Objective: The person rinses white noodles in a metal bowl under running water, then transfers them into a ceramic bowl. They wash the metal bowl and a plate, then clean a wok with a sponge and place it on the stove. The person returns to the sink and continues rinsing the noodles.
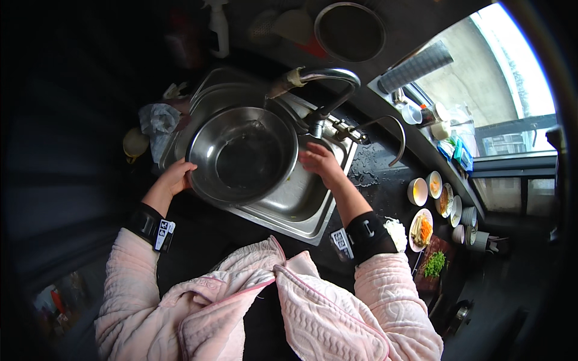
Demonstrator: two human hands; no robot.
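A large stainless steel basin (205,149) sits tilted over the double kitchen sink (311,221), with some clear water in its bottom. From the tap (336,74), whose spout is wrapped in something brownish, a thin stream falls into the basin's far side. My left hand (178,177) grips the basin's left rim, thumb on top and fingers underneath, hidden. Just off the right rim is my right hand (321,163), slightly blurred, fingers apart and nothing in it.
A second, thin curved faucet (399,140) rises right of the sink by a wet counter (365,169). Several food bowls (417,192), a plate of shredded vegetables (421,230) and a cutting board (435,286) with chopped greens lie right. A plastic bag (159,124) is left.
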